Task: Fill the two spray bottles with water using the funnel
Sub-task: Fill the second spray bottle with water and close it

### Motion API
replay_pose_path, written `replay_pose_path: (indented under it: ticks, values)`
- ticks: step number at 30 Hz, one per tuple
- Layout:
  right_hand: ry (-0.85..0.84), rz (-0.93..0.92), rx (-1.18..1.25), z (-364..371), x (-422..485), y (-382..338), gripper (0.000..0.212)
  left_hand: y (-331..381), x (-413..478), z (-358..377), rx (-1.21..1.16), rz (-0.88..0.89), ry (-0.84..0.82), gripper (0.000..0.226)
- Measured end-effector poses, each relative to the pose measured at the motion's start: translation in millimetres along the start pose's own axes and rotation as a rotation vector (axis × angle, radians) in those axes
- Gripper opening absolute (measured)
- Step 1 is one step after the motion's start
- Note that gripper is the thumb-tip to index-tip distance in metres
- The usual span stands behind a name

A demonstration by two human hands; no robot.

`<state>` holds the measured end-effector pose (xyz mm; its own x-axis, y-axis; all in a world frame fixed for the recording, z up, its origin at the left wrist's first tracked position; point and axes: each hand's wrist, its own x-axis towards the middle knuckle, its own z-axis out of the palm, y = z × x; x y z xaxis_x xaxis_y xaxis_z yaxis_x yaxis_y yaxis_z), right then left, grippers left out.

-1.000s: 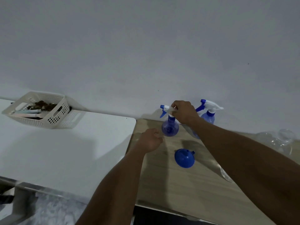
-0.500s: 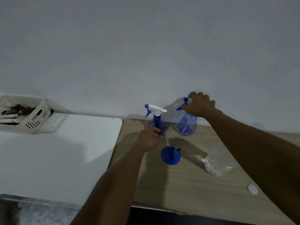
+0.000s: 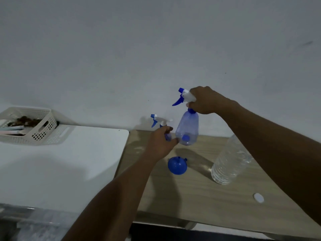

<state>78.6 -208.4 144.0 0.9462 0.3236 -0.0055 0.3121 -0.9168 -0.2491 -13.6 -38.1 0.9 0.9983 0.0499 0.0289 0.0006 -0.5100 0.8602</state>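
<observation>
Two translucent blue plastic spray bottles with white-and-blue trigger heads are noted, both beyond the round blue plastic funnel point(image 3: 177, 165), which lies on the pale wood-grain table point(image 3: 199, 202). We find the larger spray bottle point(image 3: 187, 129) just beyond the funnel, upright, with a blue fitting showing through its wall near the base. Whether that base touches the table we cannot tell. The right hand point(image 3: 205, 100) is clenched round its neck and trigger head. The smaller spray bottle point(image 3: 153, 121) stands beyond and left of the funnel, its body largely hidden by the left hand point(image 3: 160, 144), whose fingers curl round it. Right of the funnel stands a clear ribbed plastic water bottle point(image 3: 229, 162). A white round cap point(image 3: 258, 197) lies further right and nearer us.
</observation>
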Motion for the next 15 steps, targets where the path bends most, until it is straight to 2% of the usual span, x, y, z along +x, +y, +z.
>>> replay_pose_path:
  ticks: [4,11,15]
  values:
    - [-0.028,-0.106,0.078,0,-43,-30,0.032,7,-28,-15,-0.023,0.026,0.042,0.062]
    - [-0.037,-0.208,0.200,74,-101,-58,0.023,-28,-84,-22,0.022,-0.035,0.001,0.043]
    - [-0.065,-0.259,0.178,117,-123,-65,0.025,-58,-110,-10,0.004,-0.068,0.029,0.062]
